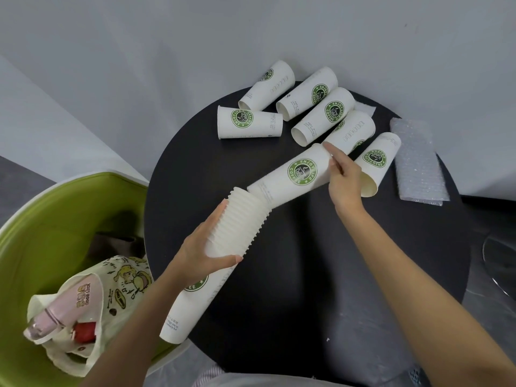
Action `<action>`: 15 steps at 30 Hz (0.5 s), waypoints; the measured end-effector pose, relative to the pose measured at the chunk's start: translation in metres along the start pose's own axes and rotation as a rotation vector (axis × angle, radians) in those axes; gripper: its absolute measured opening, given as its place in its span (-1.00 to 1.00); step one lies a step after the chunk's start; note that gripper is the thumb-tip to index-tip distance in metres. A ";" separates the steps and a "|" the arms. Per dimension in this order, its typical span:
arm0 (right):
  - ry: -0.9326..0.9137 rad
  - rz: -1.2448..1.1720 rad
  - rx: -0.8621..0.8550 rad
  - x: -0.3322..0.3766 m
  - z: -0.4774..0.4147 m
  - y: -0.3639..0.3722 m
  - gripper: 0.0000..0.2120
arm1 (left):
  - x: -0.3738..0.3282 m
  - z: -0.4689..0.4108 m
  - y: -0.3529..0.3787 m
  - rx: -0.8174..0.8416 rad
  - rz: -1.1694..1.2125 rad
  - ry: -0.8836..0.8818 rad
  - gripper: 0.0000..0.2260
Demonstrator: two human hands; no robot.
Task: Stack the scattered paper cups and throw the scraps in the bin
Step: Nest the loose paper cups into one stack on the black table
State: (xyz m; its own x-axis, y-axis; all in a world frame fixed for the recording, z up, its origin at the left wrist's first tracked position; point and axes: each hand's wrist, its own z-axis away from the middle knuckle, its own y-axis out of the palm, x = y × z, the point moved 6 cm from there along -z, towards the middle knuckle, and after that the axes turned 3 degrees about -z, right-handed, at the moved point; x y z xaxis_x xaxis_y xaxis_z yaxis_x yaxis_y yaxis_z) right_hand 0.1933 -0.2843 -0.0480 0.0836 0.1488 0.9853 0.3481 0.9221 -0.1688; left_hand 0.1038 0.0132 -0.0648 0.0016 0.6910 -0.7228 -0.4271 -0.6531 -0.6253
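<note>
View from above of a round black table (279,317) with a person's two bare forearms reaching over it. The left hand (206,247) wraps its fingers and thumb around a long stack of paper cups (240,219), gripping it at the ribbed band of nested rims; the stack's base hangs over the table's near-left edge. The right hand (344,180) pinches the wide rim end of a single cup (293,177), fingers curled over the lip. This cup's narrow base meets the open top of the stack at an angle. Six loose cups (250,121), white with a round green coffee logo, lie on their sides across the far part of the table, several touching one another. A sheet of bubble wrap (416,163) lies at the table's right edge, just beside the nearest cup. To the left of the table stands a green bin (55,219) holding a printed cloth bag (111,280) and a pink bottle (47,319).
</note>
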 end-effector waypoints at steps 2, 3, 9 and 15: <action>-0.037 0.006 0.063 0.006 0.007 0.010 -0.61 | -0.003 0.000 0.002 0.017 -0.007 0.019 -0.08; -0.048 0.002 0.106 0.009 0.010 0.016 -0.59 | -0.004 0.000 0.003 0.027 -0.006 0.025 -0.08; -0.083 0.017 0.329 0.019 0.045 0.054 -0.55 | -0.014 0.000 0.009 0.051 0.035 0.032 -0.08; -0.064 0.024 0.451 0.015 0.084 0.065 -0.63 | -0.017 0.001 0.012 0.051 0.008 0.045 -0.10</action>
State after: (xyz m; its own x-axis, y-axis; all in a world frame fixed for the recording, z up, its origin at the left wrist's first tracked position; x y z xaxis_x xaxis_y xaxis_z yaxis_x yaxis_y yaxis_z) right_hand 0.1393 -0.1919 -0.0423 0.0235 0.1810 0.9832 -0.0959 0.9793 -0.1780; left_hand 0.0979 -0.0058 -0.0594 0.0382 0.6705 -0.7410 -0.4724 -0.6413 -0.6046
